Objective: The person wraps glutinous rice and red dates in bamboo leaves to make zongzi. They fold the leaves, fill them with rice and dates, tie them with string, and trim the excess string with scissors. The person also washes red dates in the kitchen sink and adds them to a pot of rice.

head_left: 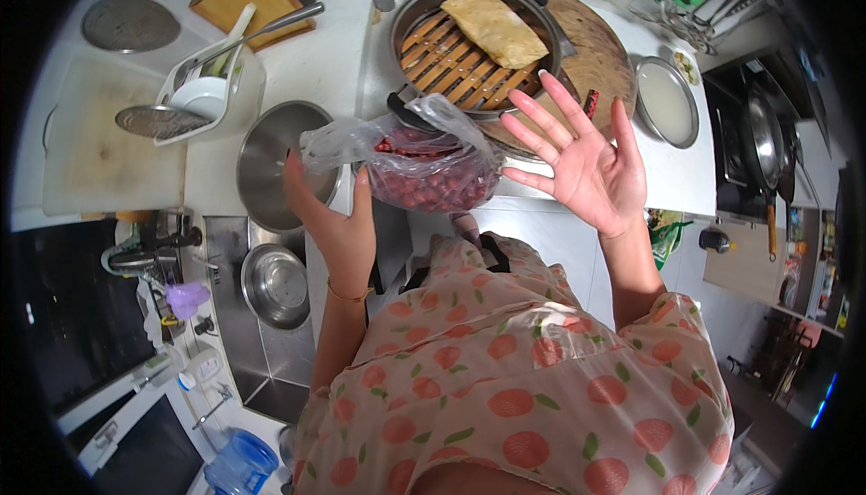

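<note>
While crumpled plastic veils the red fruit, left hand (334, 215) clutches the bag (424, 166).

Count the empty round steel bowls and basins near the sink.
2. A large steel basin sits on the counter behind the left hand, and a smaller steel bowl rests in the sink. Others may be hidden.

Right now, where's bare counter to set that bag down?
Free: the white counter strip between the utensil holder and the wok, and the white cutting board at far left. Crowded: the round wooden board under the wok, and the steel bowl beside the left hand gripping the bag of red dates. The right hand is open.
</note>
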Motion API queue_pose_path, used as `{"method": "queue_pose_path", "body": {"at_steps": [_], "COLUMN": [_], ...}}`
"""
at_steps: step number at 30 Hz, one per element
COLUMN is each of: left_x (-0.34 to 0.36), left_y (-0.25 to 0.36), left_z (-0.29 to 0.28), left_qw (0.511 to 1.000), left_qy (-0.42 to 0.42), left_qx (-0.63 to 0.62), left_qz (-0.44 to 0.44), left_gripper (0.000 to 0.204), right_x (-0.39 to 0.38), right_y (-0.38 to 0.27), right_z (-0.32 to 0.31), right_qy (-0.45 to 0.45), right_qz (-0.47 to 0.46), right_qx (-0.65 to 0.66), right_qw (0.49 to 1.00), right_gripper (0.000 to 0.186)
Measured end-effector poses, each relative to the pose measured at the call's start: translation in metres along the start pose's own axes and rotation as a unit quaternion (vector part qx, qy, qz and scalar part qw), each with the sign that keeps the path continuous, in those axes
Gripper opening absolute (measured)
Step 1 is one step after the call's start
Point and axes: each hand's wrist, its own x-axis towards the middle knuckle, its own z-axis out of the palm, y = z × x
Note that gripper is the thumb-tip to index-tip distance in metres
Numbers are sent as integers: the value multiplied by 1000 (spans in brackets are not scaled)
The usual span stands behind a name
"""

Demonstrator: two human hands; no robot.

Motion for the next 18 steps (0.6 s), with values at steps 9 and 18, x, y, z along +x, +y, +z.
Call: {"method": "queue_pose_path", "body": {"at_steps": [9, 18], "left_x": [-6, 44], "left_y": [-21, -49], "left_z": [-1, 32], "left_qw": [999, 974], "left_qy": [10, -39], "left_qx": [-7, -160], "left_qz": [-44, -152], "left_gripper": [95, 71], "right_x": [-126, -56], "right_y": [13, 49], "right_z": [-153, -135], "right_qy": [204, 204], "right_qz": [327, -104], "right_qx": [-181, -746], "right_qw": [905, 626], "right_gripper": [66, 50]}}
